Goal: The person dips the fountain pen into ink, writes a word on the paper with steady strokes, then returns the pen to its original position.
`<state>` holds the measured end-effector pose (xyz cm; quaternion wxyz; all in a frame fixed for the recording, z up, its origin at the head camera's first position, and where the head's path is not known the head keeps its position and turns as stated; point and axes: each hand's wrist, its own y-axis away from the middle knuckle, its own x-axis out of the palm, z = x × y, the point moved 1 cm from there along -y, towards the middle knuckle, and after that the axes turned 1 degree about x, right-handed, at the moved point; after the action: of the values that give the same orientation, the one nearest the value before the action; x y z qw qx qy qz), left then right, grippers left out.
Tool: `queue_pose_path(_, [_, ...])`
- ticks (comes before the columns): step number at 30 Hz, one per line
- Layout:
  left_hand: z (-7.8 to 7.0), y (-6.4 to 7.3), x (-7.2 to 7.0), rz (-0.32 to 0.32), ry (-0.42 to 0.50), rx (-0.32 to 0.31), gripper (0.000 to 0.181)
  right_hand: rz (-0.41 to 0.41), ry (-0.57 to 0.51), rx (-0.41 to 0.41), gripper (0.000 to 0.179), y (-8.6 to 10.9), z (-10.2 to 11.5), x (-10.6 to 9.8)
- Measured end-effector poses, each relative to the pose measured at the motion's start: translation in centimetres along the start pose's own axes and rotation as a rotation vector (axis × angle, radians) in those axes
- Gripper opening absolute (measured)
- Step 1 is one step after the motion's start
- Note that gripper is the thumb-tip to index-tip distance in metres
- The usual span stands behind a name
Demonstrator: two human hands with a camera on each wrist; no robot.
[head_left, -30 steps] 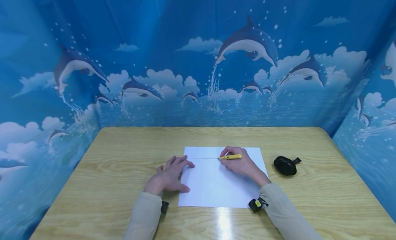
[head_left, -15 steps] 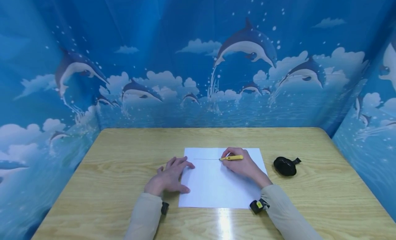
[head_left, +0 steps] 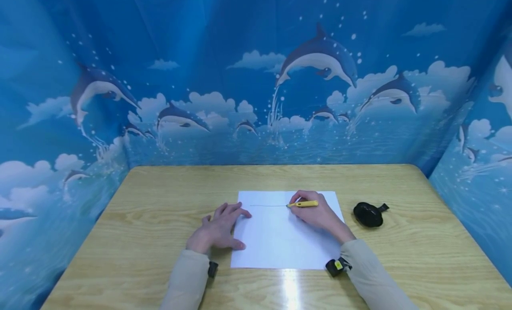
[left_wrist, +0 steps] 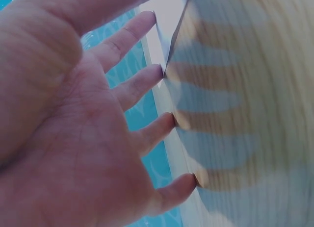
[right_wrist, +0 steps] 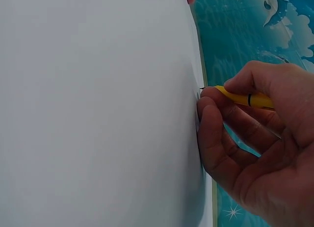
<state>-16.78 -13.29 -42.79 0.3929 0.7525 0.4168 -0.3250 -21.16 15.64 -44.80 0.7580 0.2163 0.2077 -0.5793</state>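
A white sheet of paper (head_left: 276, 239) lies on the table, with one thin dark line (head_left: 264, 205) running across its upper part. My right hand (head_left: 316, 212) pinches a yellow pen (head_left: 307, 204) between thumb and fingers, its tip at the line's right end. In the right wrist view the pen (right_wrist: 240, 97) slants from the fingertips and the curled lower fingers rest against the paper (right_wrist: 108, 109). My left hand (head_left: 218, 228) rests at the paper's left edge, fingers spread. The left wrist view shows its palm (left_wrist: 83, 134) and separate fingertips touching the table and the paper's edge.
To the right of the paper sits a shiny black object (head_left: 368, 214) with a short tab, like a small pouch. A light wood-grain table (head_left: 160, 203) carries everything. A blue dolphin-print curtain (head_left: 224, 79) stands behind and at both sides.
My right hand has slid slightly to the right with the pen, and the line on the paper has grown longer that way. The left hand stays in place.
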Motion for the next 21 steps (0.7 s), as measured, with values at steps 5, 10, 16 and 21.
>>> queue_pose_path(5, [0.08,0.03,0.09,-0.003,0.001,0.011,0.066,-0.005,0.007,0.012,0.007,0.19,-0.09,-0.26])
queue_pose_path(10, [0.12,0.1,0.14,-0.005,-0.003,0.014,0.066,-0.007,0.01,0.023,0.01,0.34,-0.27,-0.44])
queue_pose_path(16, [0.12,0.15,0.13,-0.011,-0.008,0.004,0.066,-0.013,0.011,0.023,0.01,0.44,-0.51,-0.7])
queue_pose_path(21, [0.16,0.09,0.08,-0.014,-0.012,-0.001,0.066,-0.014,0.013,0.01,0.011,0.41,-0.67,-0.89])
